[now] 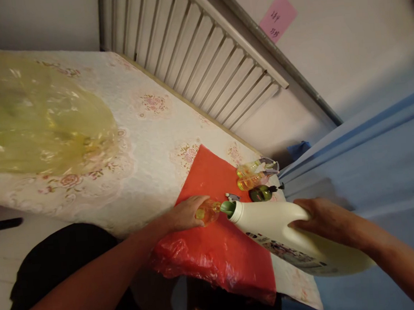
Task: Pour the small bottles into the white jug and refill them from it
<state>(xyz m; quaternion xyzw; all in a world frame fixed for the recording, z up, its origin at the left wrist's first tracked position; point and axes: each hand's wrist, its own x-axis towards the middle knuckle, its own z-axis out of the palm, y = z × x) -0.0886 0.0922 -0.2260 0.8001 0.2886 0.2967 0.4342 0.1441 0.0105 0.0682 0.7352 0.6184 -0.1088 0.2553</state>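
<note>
My left hand (188, 213) is closed round a small clear bottle (209, 212) that looks orange over the red plastic sheet (208, 174). A green funnel (227, 207) sits at the bottle's neck. Tilted toward it is a big cream-coloured jug (269, 217) with a printed label, its open mouth at the funnel. The fingers of my right hand (315, 217) are wrapped round the jug's handle. Whether liquid is flowing cannot be made out. Just beyond the funnel lies a small grey-and-white piece (233, 197), perhaps a spray head.
Two clear bottles with yellow liquid (248, 182) and a dark green pump bottle (260, 194) are near the table's far right end. A large yellow plastic bag (42, 115) covers the left of the flowered tablecloth (148, 131). Behind are a radiator (184, 47) and a blue curtain (383, 169).
</note>
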